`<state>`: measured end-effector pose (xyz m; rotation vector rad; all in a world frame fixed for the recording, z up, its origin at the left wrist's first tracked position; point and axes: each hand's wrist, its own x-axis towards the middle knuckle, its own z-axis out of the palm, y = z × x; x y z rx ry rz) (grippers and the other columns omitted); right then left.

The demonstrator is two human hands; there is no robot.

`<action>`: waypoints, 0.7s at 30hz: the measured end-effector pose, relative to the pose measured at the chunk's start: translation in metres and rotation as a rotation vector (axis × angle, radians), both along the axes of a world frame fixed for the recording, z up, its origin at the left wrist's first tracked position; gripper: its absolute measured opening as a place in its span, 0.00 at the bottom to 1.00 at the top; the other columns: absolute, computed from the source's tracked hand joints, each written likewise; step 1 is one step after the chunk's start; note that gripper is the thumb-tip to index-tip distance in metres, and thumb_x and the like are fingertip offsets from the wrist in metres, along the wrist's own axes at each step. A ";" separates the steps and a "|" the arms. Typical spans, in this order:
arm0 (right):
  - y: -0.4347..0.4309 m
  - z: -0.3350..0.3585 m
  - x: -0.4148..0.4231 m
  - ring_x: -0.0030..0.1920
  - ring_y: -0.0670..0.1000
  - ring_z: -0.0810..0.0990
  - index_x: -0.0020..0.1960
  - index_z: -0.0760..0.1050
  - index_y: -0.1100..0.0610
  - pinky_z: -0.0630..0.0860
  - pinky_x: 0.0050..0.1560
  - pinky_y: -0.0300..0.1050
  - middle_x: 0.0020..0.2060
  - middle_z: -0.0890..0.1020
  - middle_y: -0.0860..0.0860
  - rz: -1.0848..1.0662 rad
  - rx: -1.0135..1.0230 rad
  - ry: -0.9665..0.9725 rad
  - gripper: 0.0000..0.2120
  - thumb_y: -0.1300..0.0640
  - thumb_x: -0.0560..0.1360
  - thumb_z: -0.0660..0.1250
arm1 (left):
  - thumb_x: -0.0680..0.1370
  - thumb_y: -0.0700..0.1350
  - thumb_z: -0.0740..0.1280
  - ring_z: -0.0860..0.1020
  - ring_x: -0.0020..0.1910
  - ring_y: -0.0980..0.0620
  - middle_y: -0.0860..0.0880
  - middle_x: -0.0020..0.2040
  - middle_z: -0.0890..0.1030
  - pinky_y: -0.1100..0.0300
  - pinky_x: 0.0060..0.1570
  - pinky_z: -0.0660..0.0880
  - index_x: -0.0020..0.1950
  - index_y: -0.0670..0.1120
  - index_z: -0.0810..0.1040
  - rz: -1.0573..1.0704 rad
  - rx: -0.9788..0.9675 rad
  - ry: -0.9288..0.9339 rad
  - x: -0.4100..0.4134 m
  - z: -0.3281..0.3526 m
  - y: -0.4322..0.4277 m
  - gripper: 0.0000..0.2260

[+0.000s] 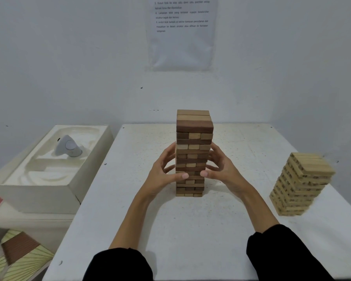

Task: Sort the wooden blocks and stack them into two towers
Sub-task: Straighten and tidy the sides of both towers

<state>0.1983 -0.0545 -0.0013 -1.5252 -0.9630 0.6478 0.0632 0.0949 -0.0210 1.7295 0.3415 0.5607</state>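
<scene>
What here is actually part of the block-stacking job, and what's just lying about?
Part of the job: tall tower of mixed dark and light brown wooden blocks, held by left hand and right hand; shorter tower of pale wooden blocks; white table.
Lying about: white moulded foam box; grey rounded device in it; printed paper sheet on the wall.
</scene>
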 end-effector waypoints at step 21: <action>0.007 0.015 0.001 0.62 0.46 0.75 0.68 0.63 0.41 0.70 0.66 0.54 0.62 0.76 0.47 -0.049 0.139 -0.006 0.39 0.52 0.61 0.76 | 0.63 0.53 0.74 0.76 0.62 0.55 0.57 0.59 0.79 0.63 0.54 0.75 0.67 0.55 0.68 0.012 -0.025 -0.140 0.006 0.025 0.000 0.33</action>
